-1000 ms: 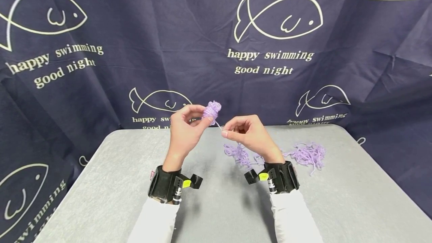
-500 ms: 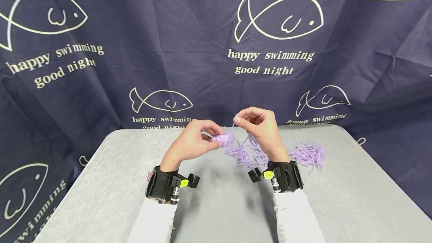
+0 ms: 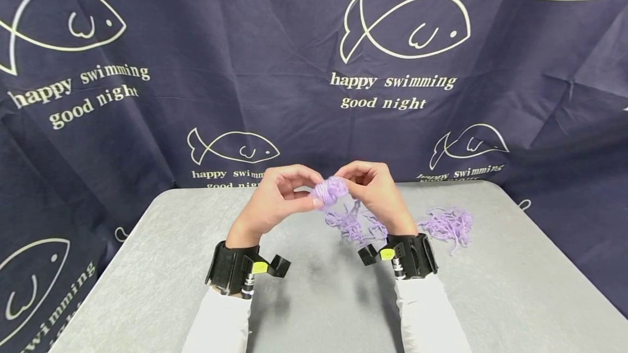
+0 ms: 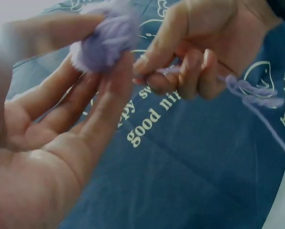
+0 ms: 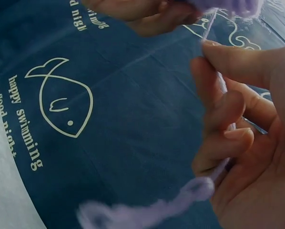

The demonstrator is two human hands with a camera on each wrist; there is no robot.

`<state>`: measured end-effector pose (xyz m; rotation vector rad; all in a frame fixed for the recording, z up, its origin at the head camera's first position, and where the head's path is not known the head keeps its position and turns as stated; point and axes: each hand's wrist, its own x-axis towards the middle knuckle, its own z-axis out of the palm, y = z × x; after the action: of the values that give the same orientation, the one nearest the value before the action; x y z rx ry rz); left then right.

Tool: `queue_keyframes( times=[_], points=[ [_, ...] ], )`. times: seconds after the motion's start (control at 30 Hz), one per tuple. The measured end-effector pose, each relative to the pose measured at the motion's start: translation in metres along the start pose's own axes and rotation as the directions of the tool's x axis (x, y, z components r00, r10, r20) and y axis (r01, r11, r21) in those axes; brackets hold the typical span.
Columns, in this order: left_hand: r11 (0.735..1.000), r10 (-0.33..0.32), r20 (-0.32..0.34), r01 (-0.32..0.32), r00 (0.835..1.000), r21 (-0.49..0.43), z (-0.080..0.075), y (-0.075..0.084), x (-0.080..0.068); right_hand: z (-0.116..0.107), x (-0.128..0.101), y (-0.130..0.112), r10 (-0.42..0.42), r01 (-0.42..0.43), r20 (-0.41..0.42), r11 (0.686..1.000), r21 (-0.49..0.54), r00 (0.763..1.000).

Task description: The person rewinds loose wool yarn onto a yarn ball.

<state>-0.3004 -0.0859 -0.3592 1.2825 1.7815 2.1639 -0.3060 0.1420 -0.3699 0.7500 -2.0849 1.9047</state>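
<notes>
A dark blue backdrop [image 3: 275,59] printed with white fish and lettering hangs behind the grey worktop [image 3: 520,293]. In the head view, the worktop's far edge runs behind both hands at about their height in the frame; its side edges slant outward toward the viewer. Grey surface spreads widely beyond the left forearm, with more room between the forearms and out to the right edge. The person's left-hand grip [image 3: 276,196] pinches a purple yarn bundle [image 3: 330,190], raised in front of the far edge. The bundle's long axis tilts from lower left to upper right, its looped end pointing at the right-hand grip [image 3: 375,192], just beside it. A loose tangle [image 3: 348,225] lies below; a second heap [image 3: 448,225] lies right of the right wrist.

In the left wrist view, thumb and fingers press the bundle from both sides; its axis is hard to tell there. The right fingers pinch a strand [image 4: 167,70].

In the right wrist view, the bundle is cut by the top border. The strand slopes down from it between thumb and forefinger, passes under the curled fingers, and ends in blurred loops [image 5: 147,210].
</notes>
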Motion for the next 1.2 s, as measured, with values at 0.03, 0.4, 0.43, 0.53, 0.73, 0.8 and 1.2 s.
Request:
queue_keyframes(
  times=[0.03, 0.4, 0.43, 0.53, 0.73, 0.8, 1.2],
  points=[
    [1.0, 0.015, -0.043, -0.016, 0.999, -0.017, 0.0, 0.0, 0.001, 0.001, 0.0, 0.0, 0.01, -0.01, 0.016, 1.0, -0.01, 1.0],
    [0.991, 0.102, -0.517, -0.041, 0.85, 0.129, 0.004, -0.008, 0.008, 0.01, 0.0, -0.001, 0.007, 0.001, 0.134, 0.998, -0.055, 0.991],
    [0.983, 0.12, -0.528, -0.025, 0.841, 0.184, 0.004, -0.009, 0.008, 0.01, 0.0, -0.001, 0.004, 0.004, 0.135, 0.998, -0.057, 0.991],
    [0.929, 0.178, -0.517, 0.03, 0.837, 0.368, 0.004, -0.012, 0.008, 0.01, 0.0, -0.001, -0.017, 0.025, 0.13, 0.998, -0.058, 0.991],
    [0.804, 0.164, -0.397, 0.11, 0.903, 0.584, 0.003, -0.014, 0.006, 0.007, 0.0, -0.001, -0.041, 0.043, 0.057, 0.998, -0.035, 0.998],
    [0.796, 0.117, -0.343, 0.119, 0.932, 0.593, 0.002, -0.014, 0.005, 0.005, -0.001, -0.002, -0.044, 0.045, 0.019, 0.999, -0.02, 0.999],
    [0.885, -0.168, 0.078, 0.116, 0.983, 0.451, -0.003, -0.005, -0.001, -0.001, 0.0, -0.002, -0.054, 0.064, -0.104, 0.994, 0.09, 0.993]
  ],
)
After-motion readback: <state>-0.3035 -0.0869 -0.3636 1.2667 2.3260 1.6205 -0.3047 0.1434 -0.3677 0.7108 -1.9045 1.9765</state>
